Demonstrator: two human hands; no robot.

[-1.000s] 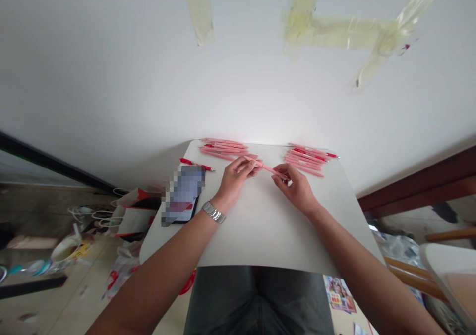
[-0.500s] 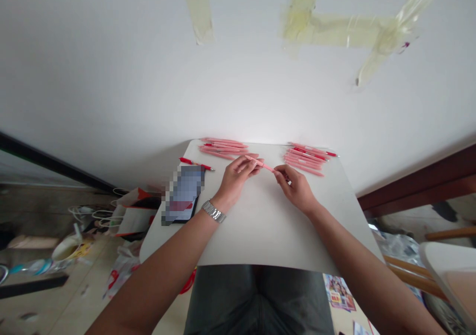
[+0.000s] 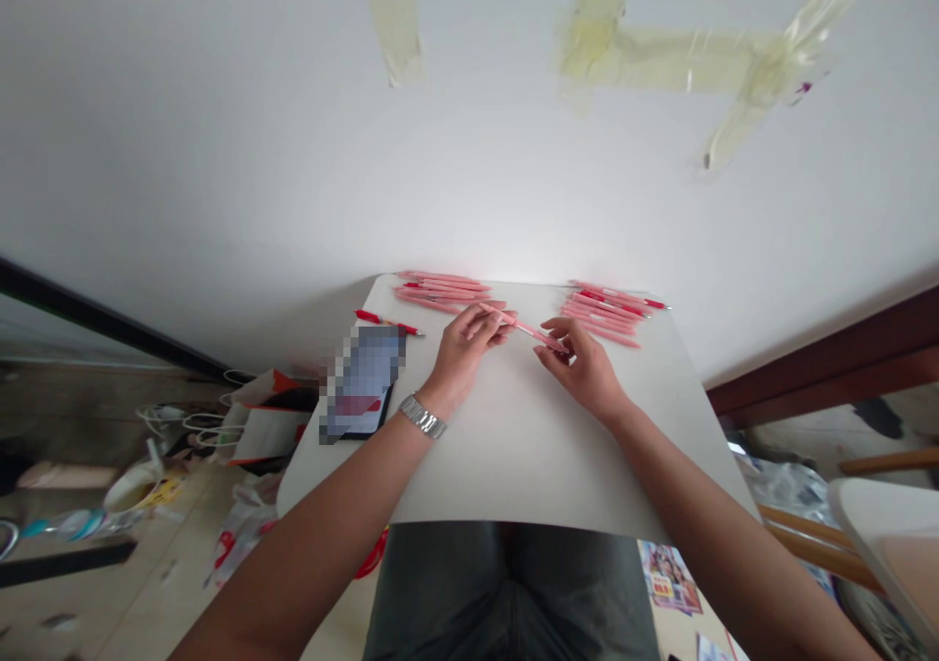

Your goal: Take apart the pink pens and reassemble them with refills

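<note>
My left hand (image 3: 461, 348), with a metal-band watch (image 3: 423, 417) at the wrist, pinches a pink pen (image 3: 529, 330) over the middle of the white table (image 3: 514, 446). The pen slants down to the right, and its far end lies between the parted thumb and index finger of my right hand (image 3: 587, 375). Whether those fingers touch it I cannot tell. Behind my left hand lies a pile of pink pens (image 3: 444, 287). Another pile of pink pens (image 3: 602, 317), with a few red parts among them, lies behind my right hand.
A red pen (image 3: 388, 324) lies at the table's left side, just above a phone (image 3: 365, 387) whose screen is blurred out. The white wall (image 3: 476, 172) meets the table's back edge. Bags, cables and a cup (image 3: 136, 485) are on the floor at left.
The thumb and fingers of my right hand have spread apart from the pen's right end, and more of the pen shows. My left hand keeps its grip almost unmoved.
</note>
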